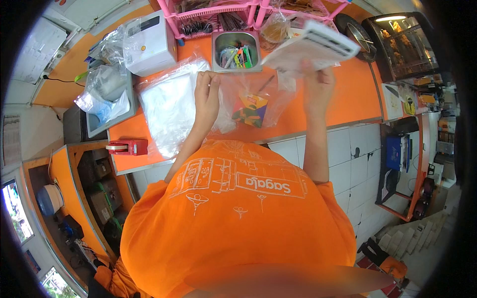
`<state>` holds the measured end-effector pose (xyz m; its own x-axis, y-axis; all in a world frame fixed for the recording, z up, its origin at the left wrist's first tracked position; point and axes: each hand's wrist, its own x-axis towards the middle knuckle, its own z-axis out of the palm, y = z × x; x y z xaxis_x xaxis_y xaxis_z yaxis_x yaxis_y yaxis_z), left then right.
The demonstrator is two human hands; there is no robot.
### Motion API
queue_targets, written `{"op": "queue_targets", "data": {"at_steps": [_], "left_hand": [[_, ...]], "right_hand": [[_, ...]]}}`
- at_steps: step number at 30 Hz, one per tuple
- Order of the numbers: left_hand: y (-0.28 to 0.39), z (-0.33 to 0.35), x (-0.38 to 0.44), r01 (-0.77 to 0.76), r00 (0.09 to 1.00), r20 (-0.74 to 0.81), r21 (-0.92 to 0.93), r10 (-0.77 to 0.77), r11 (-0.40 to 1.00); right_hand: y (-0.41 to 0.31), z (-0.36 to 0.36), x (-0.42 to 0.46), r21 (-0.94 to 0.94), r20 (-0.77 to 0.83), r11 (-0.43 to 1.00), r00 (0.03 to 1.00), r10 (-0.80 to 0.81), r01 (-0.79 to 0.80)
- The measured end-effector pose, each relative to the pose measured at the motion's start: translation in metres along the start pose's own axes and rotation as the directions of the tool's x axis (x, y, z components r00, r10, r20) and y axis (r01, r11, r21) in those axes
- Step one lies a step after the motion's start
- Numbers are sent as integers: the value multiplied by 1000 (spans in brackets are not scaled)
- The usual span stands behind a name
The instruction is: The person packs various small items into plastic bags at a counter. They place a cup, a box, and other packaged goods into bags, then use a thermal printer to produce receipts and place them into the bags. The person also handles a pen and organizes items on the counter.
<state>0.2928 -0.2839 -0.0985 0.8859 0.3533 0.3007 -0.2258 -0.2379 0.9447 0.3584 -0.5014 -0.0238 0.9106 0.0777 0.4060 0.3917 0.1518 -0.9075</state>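
Note:
My left hand (207,95) pinches the edge of a clear plastic bag (275,106) that spreads over the orange counter. Within the bag's outline lies a colourful printed packet (257,104), yellow, purple and green; whether it is inside or underneath is hard to tell. My right hand (320,83), raised over the counter, grips a flat white printed packet (313,46) that is blurred. Beside my left hand rests a stack of clear plastic bags (169,108).
A steel tub (237,69) of small coloured items stands behind the bags, below pink plastic racks (216,9). Leftward are a white box (149,48), a grey bin (128,115) and a red tape dispenser (134,147). A lit glass display case (404,44) is at right.

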Motion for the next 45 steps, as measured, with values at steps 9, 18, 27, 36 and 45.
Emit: {"op": "queue_targets", "data": {"at_steps": [9, 18, 27, 36, 45], "left_hand": [[49, -15, -6, -387, 768, 631, 320, 110, 865], [47, -23, -5, 67, 910, 415, -118, -12, 991], [59, -14, 8, 188, 923, 386, -467, 8, 864], [68, -1, -2, -171, 804, 566, -74, 183, 982], [3, -24, 11, 20, 914, 383, 285, -133, 958]], "right_hand": [[40, -11, -14, -260, 426, 941, 848, 314, -218], [17, 9, -9, 166, 2, 980, 993, 115, -114], [96, 1, -19, -392, 645, 869, 584, 493, -302], [99, 7, -13, -835, 528, 396, 353, 772, 382], [137, 17, 12, -760, 644, 636, 297, 705, 137]]}}
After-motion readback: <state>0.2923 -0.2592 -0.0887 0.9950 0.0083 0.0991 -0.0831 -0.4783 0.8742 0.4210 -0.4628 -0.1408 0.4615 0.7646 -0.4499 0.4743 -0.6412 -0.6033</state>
